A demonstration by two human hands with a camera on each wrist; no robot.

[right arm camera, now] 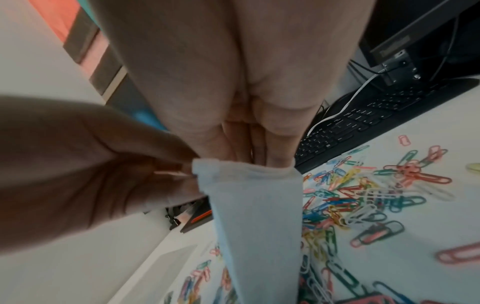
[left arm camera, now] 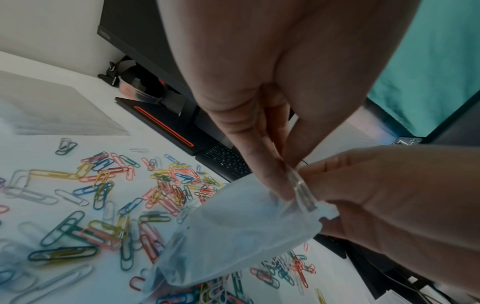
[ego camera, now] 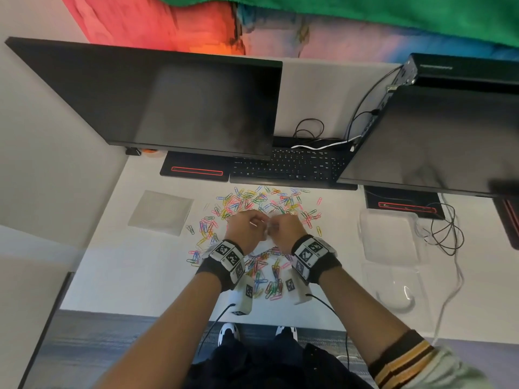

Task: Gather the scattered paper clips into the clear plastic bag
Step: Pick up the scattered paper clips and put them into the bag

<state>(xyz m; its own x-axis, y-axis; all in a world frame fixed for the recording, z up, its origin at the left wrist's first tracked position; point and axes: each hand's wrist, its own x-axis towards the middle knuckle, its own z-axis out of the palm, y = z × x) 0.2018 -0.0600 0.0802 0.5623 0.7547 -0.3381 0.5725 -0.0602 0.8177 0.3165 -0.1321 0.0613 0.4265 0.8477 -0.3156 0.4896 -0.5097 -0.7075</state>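
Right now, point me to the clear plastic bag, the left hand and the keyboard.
clear plastic bag (left arm camera: 233, 236): left wrist view, middle of its film.
left hand (ego camera: 247, 224): head view, back of the hand.
keyboard (ego camera: 289, 167): head view, middle key rows.

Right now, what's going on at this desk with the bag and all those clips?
A person holds a clear plastic bag above the white desk. The left hand and right hand both pinch its top edge, apparently working the mouth open. The coloured paper clips lie scattered over the desk in front of the keyboard and under the wrists. No clips can be made out inside the bag, so gathering seems not yet begun.
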